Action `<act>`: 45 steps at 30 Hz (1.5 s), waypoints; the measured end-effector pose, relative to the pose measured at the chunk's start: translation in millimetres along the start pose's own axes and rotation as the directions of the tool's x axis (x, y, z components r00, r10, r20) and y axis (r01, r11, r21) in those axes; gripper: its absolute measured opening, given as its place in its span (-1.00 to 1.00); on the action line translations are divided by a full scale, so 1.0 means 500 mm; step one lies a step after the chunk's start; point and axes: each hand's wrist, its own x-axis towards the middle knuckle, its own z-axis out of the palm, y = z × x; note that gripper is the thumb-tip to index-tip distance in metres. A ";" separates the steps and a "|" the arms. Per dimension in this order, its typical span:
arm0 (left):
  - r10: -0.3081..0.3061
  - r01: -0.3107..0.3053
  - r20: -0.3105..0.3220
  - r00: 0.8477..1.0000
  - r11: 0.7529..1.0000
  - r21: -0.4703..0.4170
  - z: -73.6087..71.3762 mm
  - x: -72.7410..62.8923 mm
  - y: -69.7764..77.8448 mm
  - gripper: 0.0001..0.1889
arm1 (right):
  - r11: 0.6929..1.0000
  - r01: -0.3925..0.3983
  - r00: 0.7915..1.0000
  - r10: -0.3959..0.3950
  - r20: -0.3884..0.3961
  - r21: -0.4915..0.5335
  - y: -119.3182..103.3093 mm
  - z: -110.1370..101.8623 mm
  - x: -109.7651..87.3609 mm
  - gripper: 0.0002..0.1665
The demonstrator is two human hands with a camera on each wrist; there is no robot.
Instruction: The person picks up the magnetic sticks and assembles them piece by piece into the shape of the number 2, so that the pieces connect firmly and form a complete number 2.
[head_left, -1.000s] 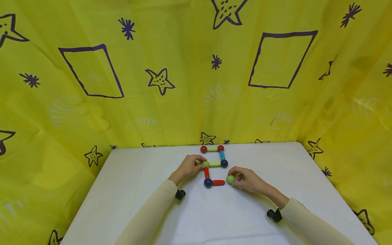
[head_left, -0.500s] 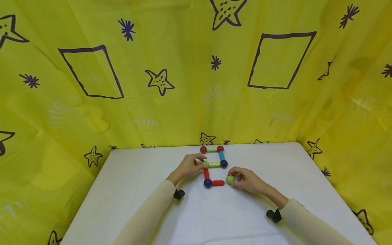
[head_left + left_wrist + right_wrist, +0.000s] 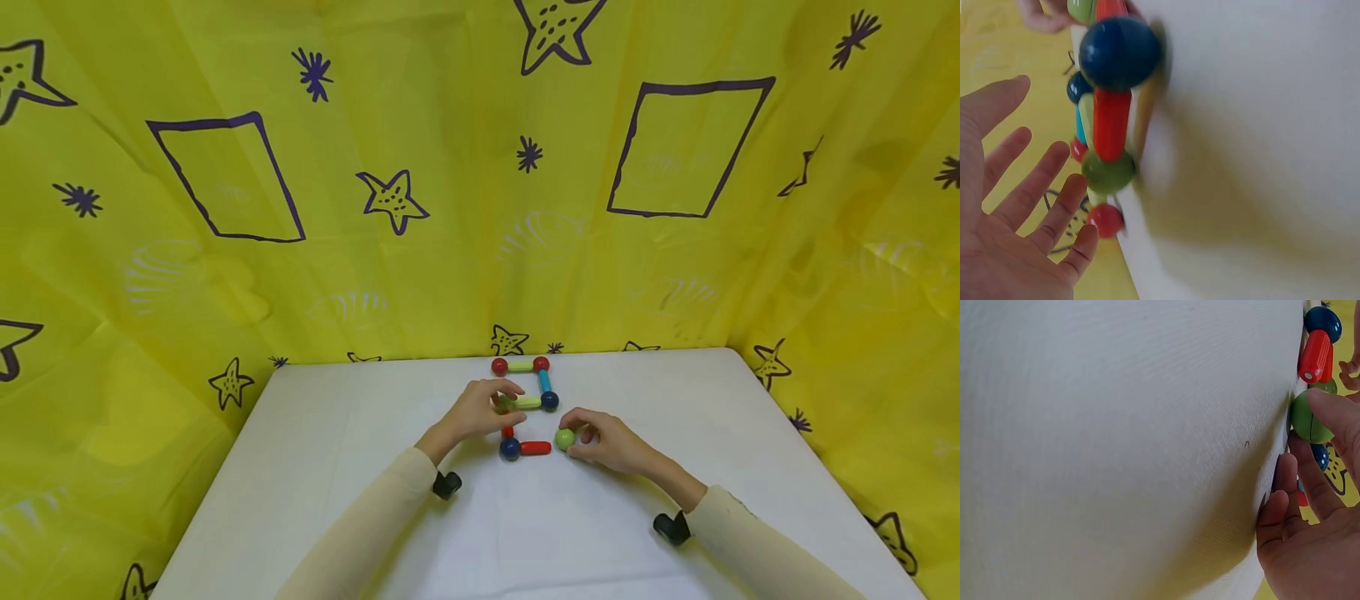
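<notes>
Magnetic balls and rods form a zigzag chain on the white table. My left hand (image 3: pixel 480 408) hovers over its left bend, fingers spread and holding nothing. Beside those fingertips in the left wrist view is an olive-green ball (image 3: pixel 1109 173), joined to a red rod (image 3: pixel 1112 125). That rod leads to a dark blue ball (image 3: pixel 510 449), from which another red rod (image 3: pixel 536 447) points right. My right hand (image 3: pixel 611 442) pinches a light green ball (image 3: pixel 1310 419) between thumb and finger, a small gap from the free rod end.
The chain's far part has two red balls, left (image 3: pixel 499 367) and right (image 3: pixel 541 364), a light blue rod (image 3: pixel 544 381), another dark blue ball (image 3: pixel 550 401) and pale green rods. A yellow patterned curtain (image 3: pixel 450 275) borders the white table (image 3: pixel 337 467) at back and sides.
My left hand has let go of the olive-green ball and shifted right over the chain, fingers opened. The right hand keeps the light green ball in nearly the same spot.
</notes>
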 end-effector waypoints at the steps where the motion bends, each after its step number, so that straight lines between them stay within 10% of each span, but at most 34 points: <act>1: 0.006 -0.006 0.006 1.000 1.000 0.001 0.003 -0.001 0.005 -0.58 | 1.000 0.001 1.000 -0.001 -0.004 -0.001 0.000 -0.001 -0.001 -0.64; 28: 0.165 -0.196 0.114 0.980 0.907 0.371 0.090 -0.020 0.034 -0.80 | 1.000 0.010 0.999 -0.010 -0.039 -0.004 0.001 0.005 -0.004 -0.63; 45: 0.199 -0.207 0.057 0.978 0.927 0.313 0.093 -0.025 0.028 -0.89 | 1.000 0.015 0.998 -0.015 -0.053 -0.008 0.006 0.008 -0.008 -0.63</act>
